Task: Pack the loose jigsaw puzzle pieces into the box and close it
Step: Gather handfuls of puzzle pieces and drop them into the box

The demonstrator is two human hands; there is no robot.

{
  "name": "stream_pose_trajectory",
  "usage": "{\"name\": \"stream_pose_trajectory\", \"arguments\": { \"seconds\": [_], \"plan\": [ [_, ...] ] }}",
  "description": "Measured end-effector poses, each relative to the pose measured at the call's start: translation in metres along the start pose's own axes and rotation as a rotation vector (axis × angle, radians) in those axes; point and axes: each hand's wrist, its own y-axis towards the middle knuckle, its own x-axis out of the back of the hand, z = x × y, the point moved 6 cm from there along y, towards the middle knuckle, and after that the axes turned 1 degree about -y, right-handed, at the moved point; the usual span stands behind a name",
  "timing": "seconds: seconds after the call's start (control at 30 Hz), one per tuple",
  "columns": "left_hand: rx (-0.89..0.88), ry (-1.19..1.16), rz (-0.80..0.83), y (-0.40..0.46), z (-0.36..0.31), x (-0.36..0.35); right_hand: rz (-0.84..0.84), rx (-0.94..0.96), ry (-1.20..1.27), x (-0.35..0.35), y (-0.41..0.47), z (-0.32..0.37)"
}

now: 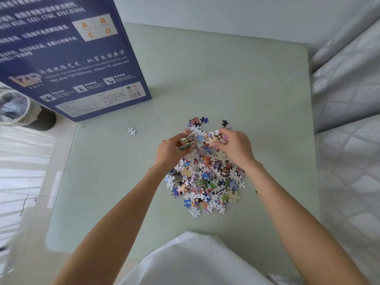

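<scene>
I see a pale green worktop [226,75]. Far left, the blue puzzle box [67,58] stands tilted. One stray piece [131,131] lies apart. My left hand [171,152] clamps several pieces; my right hand [234,146] pinches pieces atop the central pile [205,177].

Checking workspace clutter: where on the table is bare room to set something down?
Bare: the far stretch between the blue box and the table's right edge; also left of the puzzle pile, bar one stray piece. Crowded: the pile under both hands.
</scene>
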Motion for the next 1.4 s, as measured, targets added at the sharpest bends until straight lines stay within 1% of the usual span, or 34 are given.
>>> {"name": "stream_pose_trajectory", "arguments": {
  "seconds": [0.1,0.23,0.4,0.5,0.6,0.77,0.9,0.97,1.1,1.17,1.4],
  "plan": [
    [-0.020,-0.016,-0.065,-0.002,0.006,0.015,-0.095,0.036,-0.058,0.007,-0.009,0.014],
    [-0.028,0.014,-0.058,-0.003,0.014,0.025,-0.098,0.054,-0.117,0.002,-0.017,0.028],
    [-0.113,0.068,-0.068,-0.006,0.012,0.039,-0.157,-0.063,0.009,0.000,-0.026,0.027],
    [-0.191,0.192,0.010,-0.008,0.007,0.037,-0.148,-0.065,-0.021,-0.003,-0.032,0.028],
    [-0.229,0.291,0.093,-0.007,0.005,0.033,-0.150,-0.101,0.003,-0.006,-0.039,0.028],
    [-0.183,0.197,0.065,-0.008,0.002,0.047,-0.176,-0.199,0.192,-0.003,-0.045,0.028],
    [-0.189,0.086,0.006,-0.021,-0.009,0.076,-0.202,-0.189,0.318,0.014,-0.045,0.045],
    [-0.214,0.037,-0.025,-0.028,-0.020,0.097,-0.218,-0.154,0.351,0.028,-0.043,0.059],
    [-0.304,-0.073,-0.077,-0.044,-0.046,0.154,-0.246,-0.012,0.397,0.068,-0.036,0.105],
    [-0.362,-0.123,-0.131,-0.052,-0.060,0.186,-0.275,0.069,0.405,0.092,-0.029,0.131],
    [-0.602,-0.108,-0.518,-0.081,-0.111,0.329,-0.455,0.444,0.438,0.180,0.009,0.260]
  ]
}}
